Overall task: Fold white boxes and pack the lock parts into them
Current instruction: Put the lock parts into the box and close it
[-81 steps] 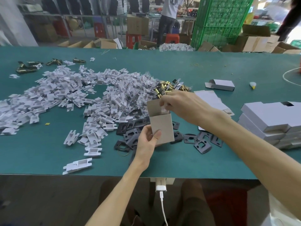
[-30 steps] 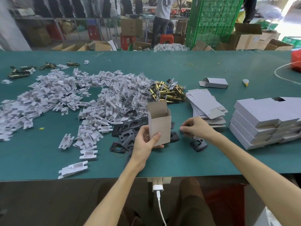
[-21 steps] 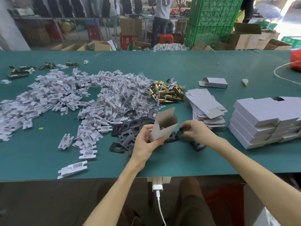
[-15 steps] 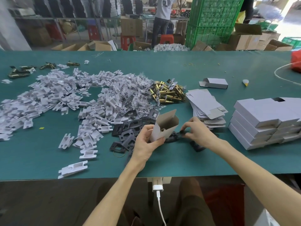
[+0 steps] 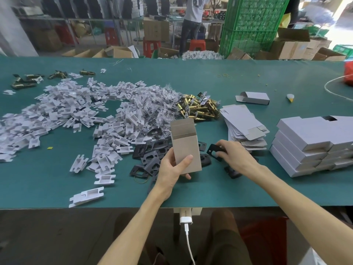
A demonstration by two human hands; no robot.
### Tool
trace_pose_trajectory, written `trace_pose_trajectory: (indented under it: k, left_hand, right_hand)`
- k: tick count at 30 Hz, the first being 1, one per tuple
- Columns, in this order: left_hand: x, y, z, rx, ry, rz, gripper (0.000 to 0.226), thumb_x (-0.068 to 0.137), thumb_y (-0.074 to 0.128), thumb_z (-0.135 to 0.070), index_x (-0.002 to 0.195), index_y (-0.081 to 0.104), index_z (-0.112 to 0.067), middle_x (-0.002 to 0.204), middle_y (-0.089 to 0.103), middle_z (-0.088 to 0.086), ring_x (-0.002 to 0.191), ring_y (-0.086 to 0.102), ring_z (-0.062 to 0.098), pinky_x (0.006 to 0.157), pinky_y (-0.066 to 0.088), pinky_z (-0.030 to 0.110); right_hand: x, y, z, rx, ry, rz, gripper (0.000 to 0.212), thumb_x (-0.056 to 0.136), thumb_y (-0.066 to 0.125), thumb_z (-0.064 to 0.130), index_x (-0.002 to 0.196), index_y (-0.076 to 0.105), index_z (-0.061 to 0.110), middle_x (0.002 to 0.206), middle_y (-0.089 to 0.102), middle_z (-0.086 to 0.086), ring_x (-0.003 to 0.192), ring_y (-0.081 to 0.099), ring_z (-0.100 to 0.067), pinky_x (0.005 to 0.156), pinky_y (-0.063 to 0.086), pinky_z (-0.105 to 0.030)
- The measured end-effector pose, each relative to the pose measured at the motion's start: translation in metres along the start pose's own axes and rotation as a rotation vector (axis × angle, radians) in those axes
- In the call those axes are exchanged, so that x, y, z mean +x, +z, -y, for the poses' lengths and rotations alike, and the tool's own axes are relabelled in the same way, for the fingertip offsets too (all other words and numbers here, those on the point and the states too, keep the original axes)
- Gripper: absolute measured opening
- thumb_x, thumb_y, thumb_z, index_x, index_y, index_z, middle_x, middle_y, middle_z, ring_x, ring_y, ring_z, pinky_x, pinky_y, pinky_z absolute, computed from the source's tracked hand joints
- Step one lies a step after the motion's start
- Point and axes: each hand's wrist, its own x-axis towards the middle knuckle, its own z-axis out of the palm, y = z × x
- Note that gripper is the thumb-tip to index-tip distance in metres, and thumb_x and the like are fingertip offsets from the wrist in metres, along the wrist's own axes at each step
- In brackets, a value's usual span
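My left hand [image 5: 172, 169] grips a small folded box [image 5: 185, 145], held upright over the green table with its top flap open. Just to its right, my right hand [image 5: 234, 155] pinches a black strike plate [image 5: 214, 151] lifted a little off the table. More black plates [image 5: 150, 157] lie scattered around and behind the box. A heap of brass latch parts [image 5: 198, 108] sits further back, with clear-bagged parts [image 5: 162, 104] to its left. A stack of flat unfolded boxes [image 5: 242, 123] lies to the right of the latches.
White plastic inserts [image 5: 63, 111] spread across the left half of the green table [image 5: 210, 77]. Finished white boxes [image 5: 313, 144] are stacked at the right edge. One folded box [image 5: 253, 97] lies alone at the back right. Another person stands beyond the table.
The box was tilted toward my right hand half a second ago; it now stands upright again. My right hand has picked a black plate up from the table.
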Motion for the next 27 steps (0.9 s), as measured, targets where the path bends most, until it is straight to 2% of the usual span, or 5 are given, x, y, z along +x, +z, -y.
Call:
trace_pose_trajectory:
  k: [5, 9, 12, 17, 27]
  left_hand:
    - [0.001, 0.000, 0.003, -0.010, -0.009, -0.002, 0.050, 0.089, 0.080, -0.027, 0.133, 0.060, -0.015, 0.119, 0.074, 0.003, 0.105, 0.074, 0.028, 0.062, 0.064, 0.037]
    - [0.003, -0.001, 0.005, -0.019, -0.019, 0.014, 0.044, 0.093, 0.078, -0.020, 0.132, 0.060, -0.009, 0.123, 0.073, 0.007, 0.107, 0.074, 0.029, 0.066, 0.065, 0.039]
    - [0.003, 0.000, 0.005, -0.007, -0.025, 0.031, 0.044, 0.092, 0.079, -0.022, 0.131, 0.061, -0.010, 0.122, 0.073, 0.006, 0.107, 0.074, 0.028, 0.066, 0.065, 0.039]
    - [0.002, 0.000, 0.005, -0.019, -0.015, 0.034, 0.038, 0.093, 0.079, -0.017, 0.127, 0.063, -0.009, 0.118, 0.075, 0.006, 0.103, 0.074, 0.029, 0.065, 0.064, 0.036]
    - [0.002, 0.001, 0.003, -0.003, -0.034, 0.010, 0.040, 0.093, 0.078, -0.018, 0.130, 0.062, -0.012, 0.120, 0.073, 0.007, 0.105, 0.073, 0.028, 0.066, 0.064, 0.037]
  right_hand:
    - [0.000, -0.009, 0.010, 0.184, 0.025, -0.104, 0.017, 0.099, 0.064, 0.015, 0.114, 0.069, 0.011, 0.097, 0.074, -0.005, 0.083, 0.067, -0.019, 0.081, 0.056, -0.036]
    - [0.003, -0.049, 0.047, 0.383, -0.127, -0.349, 0.018, 0.096, 0.067, 0.013, 0.114, 0.072, 0.013, 0.091, 0.070, 0.004, 0.077, 0.062, 0.000, 0.069, 0.042, -0.004]
    - [0.004, -0.073, 0.081, 0.331, -0.294, -0.413, 0.012, 0.092, 0.072, 0.013, 0.103, 0.076, 0.016, 0.088, 0.063, 0.008, 0.077, 0.056, -0.008, 0.071, 0.038, -0.010]
    - [0.010, -0.069, 0.116, -0.097, -0.440, -0.227, 0.013, 0.093, 0.070, 0.016, 0.104, 0.077, 0.012, 0.097, 0.068, -0.003, 0.096, 0.060, -0.026, 0.086, 0.044, -0.037]
    - [0.017, -0.056, 0.118, -0.244, -0.367, 0.200, 0.035, 0.108, 0.035, 0.011, 0.115, 0.066, 0.026, 0.114, 0.067, 0.008, 0.113, 0.051, -0.019, 0.107, 0.024, -0.040]
